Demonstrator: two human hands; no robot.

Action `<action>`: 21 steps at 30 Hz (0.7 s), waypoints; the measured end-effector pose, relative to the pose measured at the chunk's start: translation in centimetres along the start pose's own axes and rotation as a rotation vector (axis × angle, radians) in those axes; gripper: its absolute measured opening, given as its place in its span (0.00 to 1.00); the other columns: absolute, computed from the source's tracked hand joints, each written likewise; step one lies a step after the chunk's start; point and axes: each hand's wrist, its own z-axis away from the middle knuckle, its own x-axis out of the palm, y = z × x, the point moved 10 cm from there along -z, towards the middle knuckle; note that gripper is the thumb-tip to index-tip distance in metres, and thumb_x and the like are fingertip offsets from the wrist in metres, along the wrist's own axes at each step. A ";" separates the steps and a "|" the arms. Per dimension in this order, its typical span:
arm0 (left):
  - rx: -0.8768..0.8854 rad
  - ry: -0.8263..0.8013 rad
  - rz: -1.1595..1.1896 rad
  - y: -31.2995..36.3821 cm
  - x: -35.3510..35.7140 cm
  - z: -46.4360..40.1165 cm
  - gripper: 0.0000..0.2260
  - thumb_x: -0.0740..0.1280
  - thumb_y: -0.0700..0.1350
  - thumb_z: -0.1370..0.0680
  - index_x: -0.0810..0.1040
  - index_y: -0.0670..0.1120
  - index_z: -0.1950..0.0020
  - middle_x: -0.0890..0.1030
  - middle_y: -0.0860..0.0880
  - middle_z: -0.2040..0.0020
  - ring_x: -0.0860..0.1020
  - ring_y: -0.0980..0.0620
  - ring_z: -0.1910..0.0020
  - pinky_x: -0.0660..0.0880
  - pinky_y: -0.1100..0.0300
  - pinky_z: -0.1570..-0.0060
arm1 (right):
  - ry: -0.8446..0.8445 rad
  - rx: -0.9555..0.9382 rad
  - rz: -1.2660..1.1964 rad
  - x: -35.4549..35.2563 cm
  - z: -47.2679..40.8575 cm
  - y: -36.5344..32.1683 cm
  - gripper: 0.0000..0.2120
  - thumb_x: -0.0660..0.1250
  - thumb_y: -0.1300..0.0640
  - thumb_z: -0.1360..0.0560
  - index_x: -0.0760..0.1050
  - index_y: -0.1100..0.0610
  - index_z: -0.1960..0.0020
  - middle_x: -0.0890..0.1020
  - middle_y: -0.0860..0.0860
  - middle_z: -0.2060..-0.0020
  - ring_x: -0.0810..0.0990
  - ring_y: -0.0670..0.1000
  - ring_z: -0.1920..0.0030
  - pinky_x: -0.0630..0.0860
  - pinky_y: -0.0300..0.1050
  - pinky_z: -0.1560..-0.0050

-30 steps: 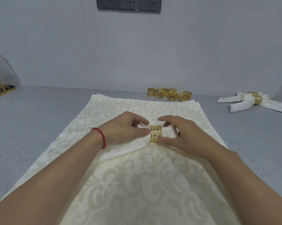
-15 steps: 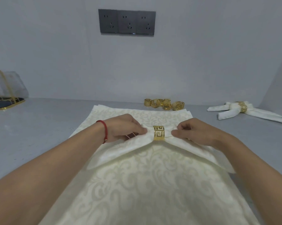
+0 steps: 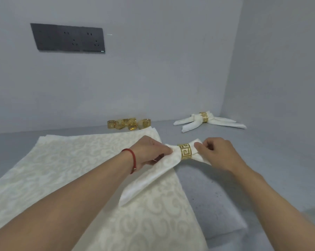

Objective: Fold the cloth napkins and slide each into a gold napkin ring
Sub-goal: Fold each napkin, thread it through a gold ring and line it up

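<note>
Head view: a folded cream napkin (image 3: 153,176), threaded through a gold napkin ring (image 3: 185,151), is held above the right edge of the flat damask napkin stack (image 3: 76,171). It is pinched by the left hand (image 3: 149,151) just left of the ring and by the right hand (image 3: 216,153) just right of it. Bare grey countertop (image 3: 261,160) is seen to the right, up to the finished ringed napkins (image 3: 203,120). Spare gold rings (image 3: 129,123) are clustered at the stack's far edge.

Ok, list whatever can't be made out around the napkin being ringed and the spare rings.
- Head view: right end of the folded napkin, hidden behind the right hand.
- Far side of its gold ring, wrapped out of sight.
- Left hand fingertips, buried in cloth folds.
- Spare rings: exact count, they overlap and are small.
- Finished napkins: how many, they overlap.
</note>
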 end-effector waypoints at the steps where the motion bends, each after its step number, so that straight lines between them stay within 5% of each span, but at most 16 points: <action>1: 0.010 0.003 -0.018 0.4 1.2 -1.1 0.09 0.76 0.45 0.28 0.85 0.39 0.60 0.80 0.45 0.63 0.78 0.51 0.63 0.79 0.56 0.56 | 0.043 0.013 0.046 -0.7 -0.4 1.2 0.19 0.64 0.41 0.21 0.78 0.55 0.60 0.81 0.49 0.67 0.78 0.51 0.62 0.72 0.48 0.62; 3: 0.024 0.013 -0.054 1.3 3.7 -3.6 0.13 0.77 0.46 0.29 0.85 0.36 0.55 0.81 0.45 0.62 0.78 0.50 0.62 0.81 0.53 0.52 | 0.135 0.048 0.168 -2.2 -0.9 3.5 0.15 0.62 0.42 0.21 0.78 0.52 0.54 0.83 0.49 0.59 0.80 0.55 0.55 0.74 0.50 0.56; 6: 0.036 0.046 -0.148 2.1 6.6 -7.3 0.10 0.76 0.48 0.30 0.83 0.41 0.61 0.79 0.48 0.67 0.76 0.50 0.65 0.74 0.57 0.61 | 0.318 0.006 0.424 -3.5 -1.0 4.6 0.17 0.62 0.49 0.20 0.73 0.52 0.33 0.80 0.53 0.43 0.77 0.57 0.43 0.73 0.56 0.44; 10: 0.020 0.067 -0.329 2.7 9.6 -11.3 0.16 0.73 0.51 0.27 0.83 0.37 0.53 0.84 0.42 0.55 0.82 0.44 0.53 0.77 0.54 0.53 | 0.174 -0.090 0.509 -0.2 -2.4 6.0 0.27 0.65 0.51 0.21 0.62 0.45 0.24 0.75 0.52 0.42 0.78 0.56 0.46 0.74 0.53 0.48; 12: 0.016 0.049 -0.376 2.7 10.6 -13.0 0.17 0.73 0.52 0.26 0.83 0.38 0.48 0.85 0.44 0.51 0.82 0.46 0.49 0.77 0.55 0.50 | 0.129 -0.088 0.525 0.7 -4.2 7.2 0.26 0.66 0.49 0.20 0.63 0.44 0.24 0.75 0.52 0.43 0.79 0.57 0.48 0.76 0.52 0.50; 16: 0.088 0.055 -0.375 3.3 10.6 -15.0 0.14 0.70 0.54 0.24 0.83 0.46 0.62 0.78 0.51 0.69 0.77 0.54 0.66 0.69 0.62 0.64 | 0.178 -0.131 0.569 0.8 -8.1 8.5 0.13 0.64 0.50 0.18 0.73 0.47 0.34 0.75 0.52 0.50 0.79 0.57 0.57 0.78 0.52 0.57; 18: 0.157 0.177 -0.499 3.4 7.9 -15.5 0.14 0.66 0.55 0.22 0.79 0.49 0.64 0.79 0.52 0.65 0.77 0.51 0.62 0.72 0.60 0.61 | 0.207 -0.123 0.597 0.7 -9.8 9.5 0.12 0.63 0.52 0.18 0.73 0.49 0.35 0.75 0.52 0.51 0.79 0.58 0.58 0.78 0.53 0.59; 21: 0.208 0.457 -0.780 2.1 2.4 -15.9 0.08 0.61 0.50 0.23 0.80 0.51 0.52 0.80 0.49 0.52 0.79 0.46 0.53 0.76 0.55 0.53 | 0.289 -0.072 0.575 0.3 -13.3 11.6 0.11 0.63 0.55 0.18 0.75 0.52 0.37 0.75 0.54 0.52 0.79 0.60 0.58 0.77 0.52 0.61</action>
